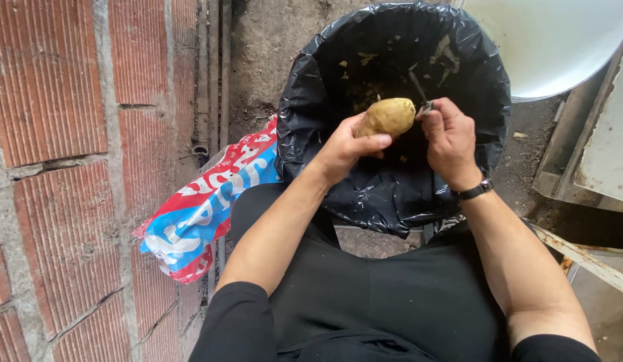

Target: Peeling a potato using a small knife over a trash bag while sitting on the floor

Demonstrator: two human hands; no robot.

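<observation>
Head camera looks straight down over the person's lap at a potato (390,115) held above a bin lined with a black bag (392,194). The left hand (348,146) is wrapped around the potato's near end, thumb laid along its underside, fingers closed on it from behind. The right hand (449,137) is curled shut around a small peeler or knife (421,96), whose thin blade points up and away from the potato's far tip; I cannot tell which tool it is. A dark watch (477,190) sits on that wrist.

Bits of peel (365,74) cling to the inside of the bag, so the scraps are landing where they should. From where I stand, the sound way to go on seems to be keeping the potato well over the bag's mouth, turning it a little with the left hand after each stroke, and keeping that thumb clear of the blade's path. Short, shallow strokes would waste less flesh.

A red, white and blue plastic sack (204,214) lies by the brick wall (50,134), beside the left knee. A pale round basin (559,40) stands beyond the bin.
</observation>
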